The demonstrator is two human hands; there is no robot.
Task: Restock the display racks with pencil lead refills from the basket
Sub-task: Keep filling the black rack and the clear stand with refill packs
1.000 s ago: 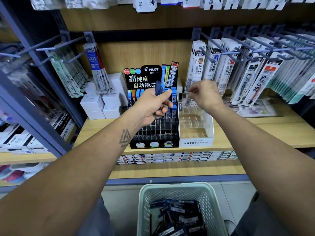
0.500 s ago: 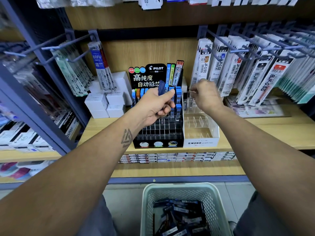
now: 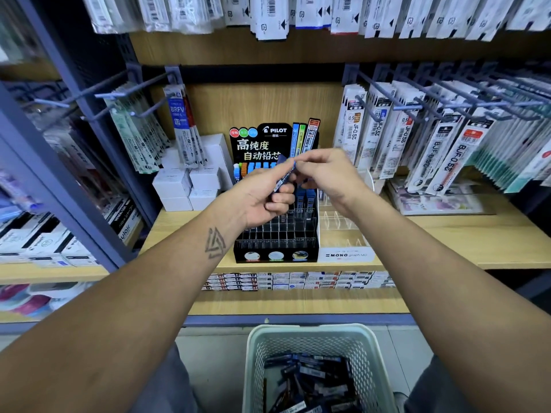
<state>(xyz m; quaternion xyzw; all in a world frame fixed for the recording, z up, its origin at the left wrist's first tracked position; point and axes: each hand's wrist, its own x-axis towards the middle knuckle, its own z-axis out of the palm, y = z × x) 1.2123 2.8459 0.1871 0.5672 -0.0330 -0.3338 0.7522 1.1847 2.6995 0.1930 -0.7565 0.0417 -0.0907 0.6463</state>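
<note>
Holding a blue pencil lead refill [image 3: 283, 174] in front of the black PILOT display rack [image 3: 275, 231], both my hands on it.

My left hand [image 3: 262, 198] has its fingers curled round the refill's lower end, while my right hand [image 3: 323, 174] pinches its upper tip between thumb and forefinger, the other fingers loosely bent. The rack's header reads "PILOT" with Chinese characters; its rear slots hold blue refills, and its front slots are bare. Just beside it stands a clear rack labelled "MONO graph MG" [image 3: 346, 254]. Both sit on a wooden shelf [image 3: 477, 234]; hanging packs read "BRFV" [image 3: 179, 114], "JF-0.5" [image 3: 353, 129] and "BJF-0.5" [image 3: 459, 153]. The pale basket [image 3: 256, 353] on the floor below holds more refills.
</note>
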